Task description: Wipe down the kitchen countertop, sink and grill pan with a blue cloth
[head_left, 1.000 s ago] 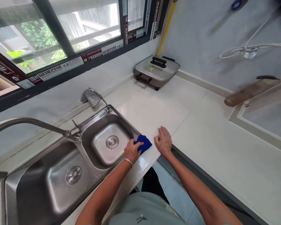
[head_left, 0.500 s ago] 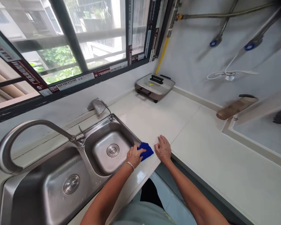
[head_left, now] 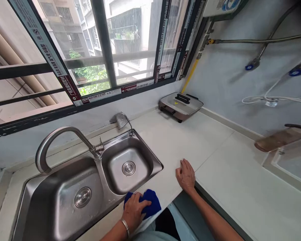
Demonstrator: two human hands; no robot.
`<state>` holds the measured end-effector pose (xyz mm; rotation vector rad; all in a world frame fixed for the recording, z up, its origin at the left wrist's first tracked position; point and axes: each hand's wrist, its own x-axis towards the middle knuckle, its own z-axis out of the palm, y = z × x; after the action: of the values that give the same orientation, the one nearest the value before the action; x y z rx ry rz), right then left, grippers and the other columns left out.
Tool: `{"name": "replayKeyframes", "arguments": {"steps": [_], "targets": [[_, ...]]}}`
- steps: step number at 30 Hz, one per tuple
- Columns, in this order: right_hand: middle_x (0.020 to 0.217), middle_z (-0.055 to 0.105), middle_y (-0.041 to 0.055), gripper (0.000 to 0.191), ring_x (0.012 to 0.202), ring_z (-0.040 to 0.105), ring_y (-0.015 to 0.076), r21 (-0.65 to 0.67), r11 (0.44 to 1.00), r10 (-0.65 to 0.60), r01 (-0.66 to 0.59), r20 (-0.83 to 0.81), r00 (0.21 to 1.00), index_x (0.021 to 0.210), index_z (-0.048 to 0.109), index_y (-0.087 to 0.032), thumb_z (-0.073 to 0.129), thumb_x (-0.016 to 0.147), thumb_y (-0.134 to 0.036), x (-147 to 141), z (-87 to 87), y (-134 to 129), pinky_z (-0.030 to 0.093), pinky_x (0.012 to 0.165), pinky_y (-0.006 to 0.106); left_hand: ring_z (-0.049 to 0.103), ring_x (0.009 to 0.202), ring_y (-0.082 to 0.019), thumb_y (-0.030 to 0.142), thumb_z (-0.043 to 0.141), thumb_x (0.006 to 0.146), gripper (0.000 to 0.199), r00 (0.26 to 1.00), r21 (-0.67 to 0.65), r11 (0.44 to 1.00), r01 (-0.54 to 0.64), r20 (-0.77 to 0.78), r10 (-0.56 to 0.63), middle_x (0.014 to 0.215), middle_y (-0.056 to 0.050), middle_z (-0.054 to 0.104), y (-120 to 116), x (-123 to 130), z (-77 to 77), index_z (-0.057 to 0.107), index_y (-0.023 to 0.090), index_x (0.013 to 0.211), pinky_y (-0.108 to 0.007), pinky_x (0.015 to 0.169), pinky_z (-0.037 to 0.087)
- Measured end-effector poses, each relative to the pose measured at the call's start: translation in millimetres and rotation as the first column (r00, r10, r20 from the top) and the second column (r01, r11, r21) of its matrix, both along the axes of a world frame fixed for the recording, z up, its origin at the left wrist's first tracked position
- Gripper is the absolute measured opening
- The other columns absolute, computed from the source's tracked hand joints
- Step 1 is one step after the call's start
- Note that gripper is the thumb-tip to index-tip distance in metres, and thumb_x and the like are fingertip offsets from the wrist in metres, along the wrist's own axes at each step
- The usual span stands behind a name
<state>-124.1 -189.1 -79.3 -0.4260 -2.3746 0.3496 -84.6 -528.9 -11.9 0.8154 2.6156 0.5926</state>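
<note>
Left hand on blue cloth, right hand on white countertop, sink with 2 basins.

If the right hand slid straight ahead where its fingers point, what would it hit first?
Probably the lidded pan; the countertop between it and the right hand looks free, though depth is hard to judge.

By clock face from mid-view: one left hand and one blue cloth near six; one right hand at five; two basins, two drains, between seven and eight; two taps at nine; one lidded pan and two blue-knobbed valves around two; one brown board at three.
</note>
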Motion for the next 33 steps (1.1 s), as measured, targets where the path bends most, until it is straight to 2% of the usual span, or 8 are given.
{"name": "replayKeyframes", "arguments": {"steps": [3,10,13,15,20,24,28,33], "targets": [[0.137,0.055,0.0175,0.046,0.129,0.049,0.031,-0.019,1.0,-0.011,0.011,0.001,1.0,0.128,0.055,-0.014,0.042,0.085,-0.022,-2,-3.3,1,0.046,0.103,0.054,0.056,0.11,-0.024,0.02,0.077,0.07,0.058,1.0,0.041,0.999,0.01,-0.021,-0.009,0.12,-0.002,0.056,26,-13,-2.8,0.061,0.047,0.118,-0.041,0.095,0.05],[0.137,0.056,0.0147,0.043,0.132,0.048,0.0274,-0.115,0.993,0.035,-0.034,0.007,0.999,0.127,0.057,-0.016,0.034,0.091,-0.023,1,-3.4,6,0.044,0.106,0.053,0.053,0.112,-0.025,0.021,0.072,0.075,0.054,0.989,0.138,0.987,0.078,-0.138,-0.058,0.123,-0.003,0.054,129,-67,-5.7,0.059,0.045,0.122,-0.043,0.097,0.05],[0.137,0.057,0.0142,0.042,0.132,0.048,0.0276,-0.146,0.988,0.043,-0.043,-0.006,0.999,0.127,0.057,-0.017,0.032,0.094,-0.027,3,-4.0,8,0.043,0.107,0.055,0.052,0.113,-0.025,0.02,0.071,0.076,0.053,0.985,0.181,0.979,0.093,-0.158,-0.065,0.126,-0.003,0.052,157,-88,-9.9,0.059,0.043,0.122,-0.044,0.099,0.049],[0.137,0.057,0.0141,0.042,0.132,0.049,0.028,-0.155,0.987,0.05,-0.051,-0.012,0.999,0.126,0.058,-0.018,0.032,0.095,-0.028,3,-5.5,9,0.043,0.107,0.056,0.051,0.114,-0.024,0.019,0.069,0.077,0.05,0.988,0.22,0.974,0.058,-0.154,-0.024,0.126,-0.003,0.05,170,-104,-13.5,0.06,0.042,0.121,-0.043,0.099,0.049],[0.137,0.056,0.0158,0.04,0.131,0.049,0.0288,-0.156,0.985,0.065,-0.067,-0.014,0.998,0.126,0.057,-0.018,0.033,0.096,-0.03,4,-7.7,10,0.043,0.107,0.056,0.047,0.116,-0.023,0.018,0.068,0.078,0.047,0.972,0.299,0.948,-0.109,-0.168,0.165,0.125,-0.005,0.048,190,-142,-25.6,0.063,0.039,0.119,-0.039,0.099,0.049],[0.138,0.055,0.0165,0.042,0.131,0.048,0.0288,-0.162,0.986,0.034,-0.031,0.017,0.999,0.128,0.055,-0.016,0.033,0.096,-0.031,5,-1.3,5,0.043,0.106,0.055,0.045,0.115,-0.023,0.017,0.067,0.079,0.047,0.947,0.339,0.928,-0.153,-0.219,0.236,0.125,-0.005,0.047,193,-161,-31.8,0.062,0.039,0.12,-0.039,0.097,0.05],[0.136,0.056,0.0166,0.041,0.13,0.049,0.0282,-0.16,0.987,0.023,-0.017,0.035,0.999,0.128,0.055,-0.016,0.034,0.096,-0.03,5,5.6,1,0.043,0.105,0.054,0.045,0.114,-0.022,0.016,0.066,0.08,0.044,0.93,0.32,0.925,-0.203,-0.233,0.285,0.123,-0.005,0.048,190,-185,-28.1,0.063,0.037,0.119,-0.037,0.099,0.049],[0.137,0.056,0.0167,0.041,0.129,0.05,0.0285,-0.143,0.989,0.043,-0.037,0.038,0.998,0.129,0.054,-0.016,0.036,0.096,-0.031,6,7.6,3,0.044,0.105,0.055,0.046,0.114,-0.022,0.019,0.067,0.081,0.042,0.914,0.269,0.922,-0.279,-0.221,0.341,0.123,-0.005,0.049,185,-229,-22.2,0.065,0.038,0.117,-0.035,0.096,0.049]]}}
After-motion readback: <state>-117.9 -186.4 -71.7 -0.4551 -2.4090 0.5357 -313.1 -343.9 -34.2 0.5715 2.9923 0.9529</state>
